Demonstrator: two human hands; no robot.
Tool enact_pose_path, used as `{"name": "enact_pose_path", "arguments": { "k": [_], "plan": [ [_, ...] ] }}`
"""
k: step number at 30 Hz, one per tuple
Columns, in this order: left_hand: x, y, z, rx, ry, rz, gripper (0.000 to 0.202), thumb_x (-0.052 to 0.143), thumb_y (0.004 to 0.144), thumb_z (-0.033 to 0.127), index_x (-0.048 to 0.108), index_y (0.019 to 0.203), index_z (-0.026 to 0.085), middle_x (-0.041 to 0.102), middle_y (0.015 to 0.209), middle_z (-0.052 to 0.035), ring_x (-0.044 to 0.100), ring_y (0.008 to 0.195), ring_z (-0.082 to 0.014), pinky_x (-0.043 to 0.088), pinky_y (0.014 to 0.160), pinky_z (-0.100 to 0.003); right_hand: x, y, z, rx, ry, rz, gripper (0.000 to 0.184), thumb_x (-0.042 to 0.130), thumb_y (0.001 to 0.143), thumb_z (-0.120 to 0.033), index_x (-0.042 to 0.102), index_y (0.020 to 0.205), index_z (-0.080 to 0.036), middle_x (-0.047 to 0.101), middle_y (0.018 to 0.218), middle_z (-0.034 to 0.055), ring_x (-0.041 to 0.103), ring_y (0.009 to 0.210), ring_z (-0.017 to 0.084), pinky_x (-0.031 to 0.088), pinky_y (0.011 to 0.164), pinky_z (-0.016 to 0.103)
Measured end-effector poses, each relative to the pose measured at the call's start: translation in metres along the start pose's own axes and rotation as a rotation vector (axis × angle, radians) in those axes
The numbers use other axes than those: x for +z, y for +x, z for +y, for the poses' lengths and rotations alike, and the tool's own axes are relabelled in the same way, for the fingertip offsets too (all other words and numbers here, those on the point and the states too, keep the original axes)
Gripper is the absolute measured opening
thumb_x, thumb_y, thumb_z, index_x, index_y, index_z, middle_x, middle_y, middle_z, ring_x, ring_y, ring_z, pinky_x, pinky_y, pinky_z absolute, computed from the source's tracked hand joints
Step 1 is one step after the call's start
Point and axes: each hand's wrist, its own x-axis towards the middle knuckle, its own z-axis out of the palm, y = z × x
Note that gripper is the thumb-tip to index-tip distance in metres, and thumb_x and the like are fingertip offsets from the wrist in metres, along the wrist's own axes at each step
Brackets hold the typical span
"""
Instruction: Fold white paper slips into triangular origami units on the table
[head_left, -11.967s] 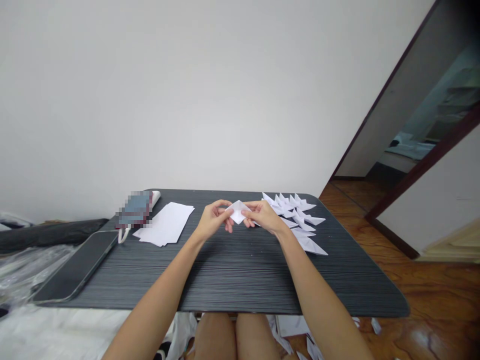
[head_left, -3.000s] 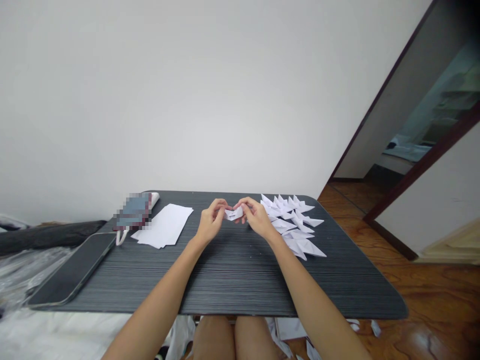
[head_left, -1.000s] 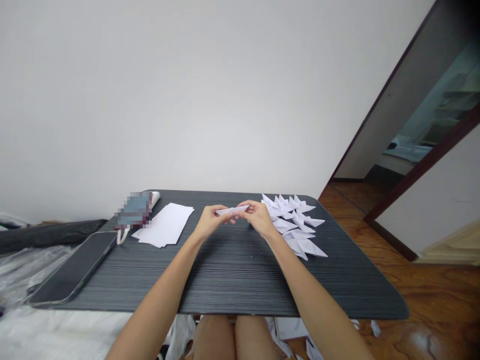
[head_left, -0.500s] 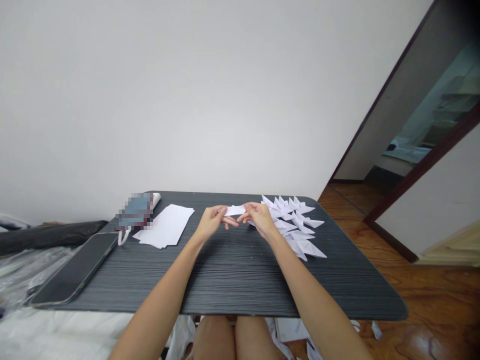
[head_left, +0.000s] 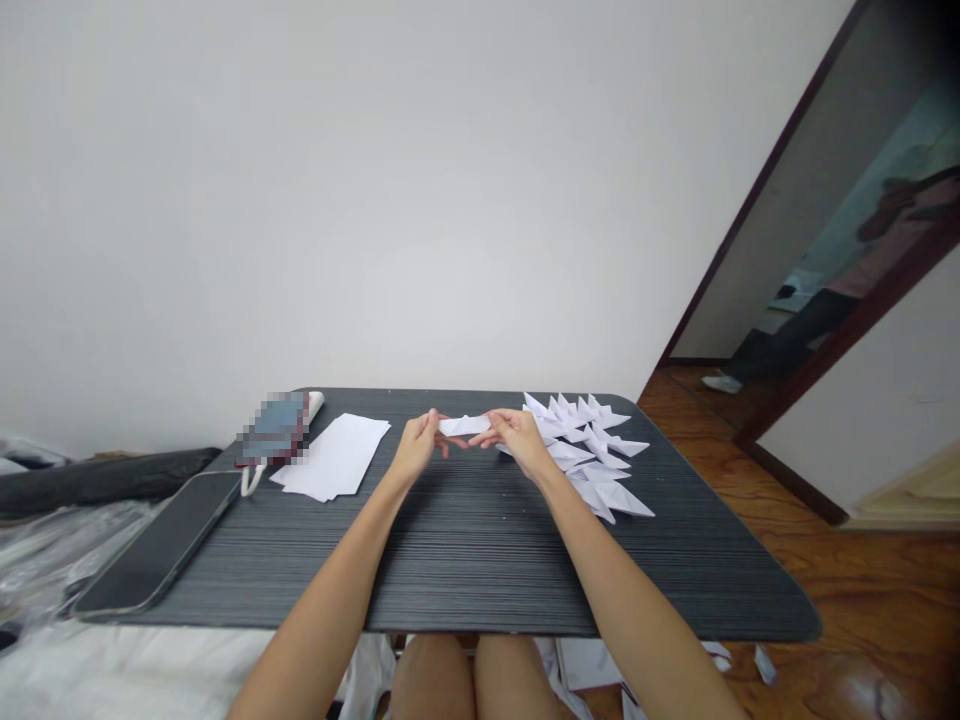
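Note:
Between my two hands, above the far middle of the dark table, is a small white folded paper boat, stretched sideways with a low point at its centre. My left hand pinches its left end between thumb and fingers. Its right end is gripped by my right hand, some fingers of which spread beneath the paper. Just beyond my right wrist, several white folded paper boats stand close together in rows. To the left lies a fanned stack of white paper sheets.
A phone rests along the table's left edge, beside a pixelated device with a white cable. A white wall rises behind the table. At the right, a person is in the doorway. Paper scraps lie below the table.
My left hand has shifted slightly left and regripped, exposing more of the boat's left end. A person has come into view in the doorway.

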Motion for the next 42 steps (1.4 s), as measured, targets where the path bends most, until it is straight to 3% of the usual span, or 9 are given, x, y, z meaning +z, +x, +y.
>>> {"name": "enact_pose_path", "arguments": {
  "k": [6,9,13,19,25,28,32,36,42],
  "plan": [
    [-0.003,-0.003,0.003,-0.036,0.037,-0.021,0.050,0.033,0.079,0.049,0.052,0.086,0.004,0.065,0.071,-0.0160,0.061,0.052,-0.0189,0.037,0.037,-0.022,-0.014,0.002,-0.001,-0.010,-0.027,-0.031,0.026,0.051,0.072,-0.037,0.054,0.076,-0.012,0.066,0.057,0.0079,0.063,0.056,0.016,0.048,0.056,0.026],
    [0.003,-0.006,0.004,0.016,0.081,-0.092,0.045,0.041,0.078,0.043,0.052,0.096,0.003,0.064,0.059,-0.0102,0.061,0.052,-0.0179,0.046,0.049,-0.026,-0.015,0.003,0.000,-0.052,-0.087,-0.080,0.031,0.049,0.073,-0.038,0.057,0.083,-0.010,0.066,0.062,0.0086,0.063,0.059,0.016,0.048,0.060,0.028],
    [0.005,-0.009,0.004,0.056,0.132,-0.050,0.039,0.045,0.077,0.037,0.054,0.099,0.006,0.066,0.078,-0.0115,0.063,0.071,-0.0200,0.049,0.070,-0.034,-0.012,0.004,0.003,-0.113,-0.160,-0.112,0.035,0.048,0.073,-0.039,0.059,0.089,-0.009,0.066,0.063,0.0070,0.062,0.060,0.015,0.048,0.061,0.029],
    [0.006,-0.011,0.003,0.080,0.252,-0.092,0.038,0.043,0.077,0.036,0.056,0.101,0.011,0.066,0.086,-0.0091,0.062,0.077,-0.0209,0.048,0.074,-0.036,-0.013,0.004,0.003,-0.118,-0.253,-0.136,0.035,0.045,0.074,-0.037,0.061,0.088,-0.009,0.065,0.062,0.0056,0.061,0.057,0.014,0.048,0.058,0.029],
    [-0.018,-0.006,0.004,0.146,0.676,0.203,0.035,0.043,0.077,0.033,0.056,0.104,0.015,0.062,0.099,-0.0087,0.054,0.097,-0.0222,0.037,0.089,-0.035,-0.038,0.001,-0.010,-0.164,-0.593,0.156,0.029,0.045,0.072,-0.030,0.064,0.083,-0.011,0.062,0.053,0.0045,0.057,0.051,0.015,0.044,0.054,0.026],
    [-0.044,-0.005,0.004,0.006,1.071,0.388,0.036,0.040,0.077,0.028,0.054,0.106,0.011,0.057,0.107,-0.0135,0.050,0.102,-0.0254,0.033,0.091,-0.036,-0.052,-0.003,-0.018,-0.221,-0.864,0.292,0.024,0.043,0.071,-0.026,0.066,0.071,-0.016,0.066,0.069,0.0067,0.059,0.067,0.018,0.042,0.064,0.028],
    [-0.068,-0.010,0.000,-0.229,1.373,0.427,0.045,0.046,0.072,0.032,0.049,0.110,0.009,0.044,0.120,-0.0198,0.035,0.114,-0.0341,0.026,0.090,-0.049,-0.056,-0.004,-0.022,-0.255,-1.165,0.480,0.026,0.041,0.071,-0.023,0.065,0.064,-0.016,0.064,0.071,0.0109,0.055,0.078,0.023,0.037,0.071,0.033],
    [-0.074,-0.014,-0.003,-0.490,1.406,0.393,0.054,0.049,0.067,0.043,0.046,0.110,0.010,0.036,0.124,-0.0253,0.029,0.113,-0.0422,0.024,0.080,-0.061,-0.036,-0.004,-0.013,-0.401,-1.155,0.278,0.023,0.041,0.074,-0.023,0.064,0.074,-0.018,0.064,0.085,0.0076,0.051,0.091,0.021,0.031,0.082,0.035],
    [-0.078,-0.015,0.001,-0.489,1.381,0.380,0.037,0.048,0.068,0.037,0.054,0.094,0.011,0.053,0.106,-0.0224,0.044,0.102,-0.0373,0.034,0.075,-0.051,-0.006,-0.008,0.007,-0.462,-1.154,0.001,0.022,0.042,0.078,-0.023,0.063,0.082,-0.021,0.059,0.101,0.0066,0.045,0.101,0.020,0.020,0.087,0.041]
  ]
}}
